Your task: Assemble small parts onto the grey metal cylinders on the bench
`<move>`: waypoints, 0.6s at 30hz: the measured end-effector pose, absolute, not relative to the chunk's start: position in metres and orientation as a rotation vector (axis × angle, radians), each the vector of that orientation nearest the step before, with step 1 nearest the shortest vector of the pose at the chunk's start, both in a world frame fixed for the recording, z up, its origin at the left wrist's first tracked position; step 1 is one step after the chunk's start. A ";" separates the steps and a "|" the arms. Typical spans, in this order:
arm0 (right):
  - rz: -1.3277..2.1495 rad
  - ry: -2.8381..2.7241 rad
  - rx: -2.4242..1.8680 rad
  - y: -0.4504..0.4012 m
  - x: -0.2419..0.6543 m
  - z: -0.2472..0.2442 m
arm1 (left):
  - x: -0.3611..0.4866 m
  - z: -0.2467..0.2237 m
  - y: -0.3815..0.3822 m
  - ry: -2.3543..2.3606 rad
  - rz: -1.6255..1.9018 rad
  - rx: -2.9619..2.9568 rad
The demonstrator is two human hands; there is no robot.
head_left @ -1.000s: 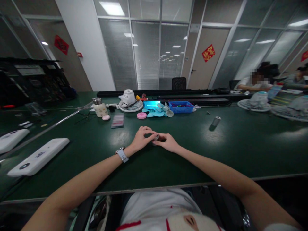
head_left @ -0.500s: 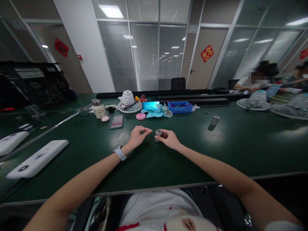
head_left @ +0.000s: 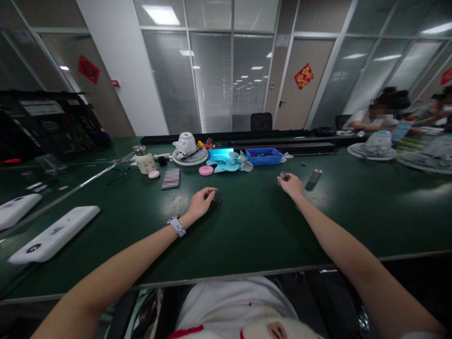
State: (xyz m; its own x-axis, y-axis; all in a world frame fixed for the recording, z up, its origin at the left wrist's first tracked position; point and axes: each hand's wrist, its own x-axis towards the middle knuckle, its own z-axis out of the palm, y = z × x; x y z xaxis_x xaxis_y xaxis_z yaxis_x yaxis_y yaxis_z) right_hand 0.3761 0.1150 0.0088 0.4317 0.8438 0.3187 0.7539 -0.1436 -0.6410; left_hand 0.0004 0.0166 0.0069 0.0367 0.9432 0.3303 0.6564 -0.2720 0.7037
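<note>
My right hand [head_left: 292,185] is closed around a short metal cylinder [head_left: 284,175] with a hollow-looking top, held at the table surface. Its kind is not clear; it looks like a motor part. Just right of that hand a second silver metal cylinder [head_left: 315,176] stands upright on the green table [head_left: 247,235]. My left hand [head_left: 202,201], with a watch [head_left: 175,226] on the wrist, rests by the table's middle. Its index finger is stretched out and the other fingers are loosely curled. A tiny dark piece [head_left: 219,201] lies beside its fingertips, too small to name.
Behind my hands are a pink disc [head_left: 205,170], blue fan blades [head_left: 228,165], a blue bin [head_left: 264,157], a white fan part [head_left: 189,149] and a bottle [head_left: 144,161]. White devices [head_left: 56,234] lie left. Fan parts [head_left: 377,146] and people sit far right.
My right hand has moved right and away from me with the metal cylinder. My left hand has loosened its pinch and shifted slightly left; the tiny dark piece now shows beside it.
</note>
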 end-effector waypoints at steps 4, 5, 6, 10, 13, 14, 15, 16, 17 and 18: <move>-0.126 -1.371 -1.843 0.099 0.353 0.015 | -0.002 0.005 0.017 1.598 1.169 1.881; -0.214 -1.442 -1.762 0.090 0.340 0.018 | -0.002 0.004 0.018 1.593 1.179 1.871; -0.259 -1.559 -1.657 0.079 0.324 0.021 | -0.002 0.004 0.018 1.587 1.187 1.864; -0.001 -2.235 -1.083 0.033 0.253 0.023 | -0.001 0.004 0.017 1.592 1.196 1.857; 0.205 -2.513 -0.736 0.015 0.216 0.016 | -0.001 0.005 0.017 1.583 1.180 1.888; 0.247 -2.551 -0.680 0.014 0.209 0.013 | -0.001 0.005 0.016 1.577 1.172 1.897; 0.279 -2.568 -0.654 0.014 0.206 0.011 | -0.001 0.005 0.016 1.574 1.164 1.903; 0.303 -2.566 -0.653 0.015 0.205 0.009 | -0.001 0.005 0.016 1.574 1.157 1.905; 0.319 -2.549 -0.668 0.017 0.206 0.008 | -0.001 0.004 0.016 1.574 1.149 1.905; 0.333 -2.520 -0.693 0.019 0.208 0.008 | -0.001 0.004 0.016 1.572 1.143 1.904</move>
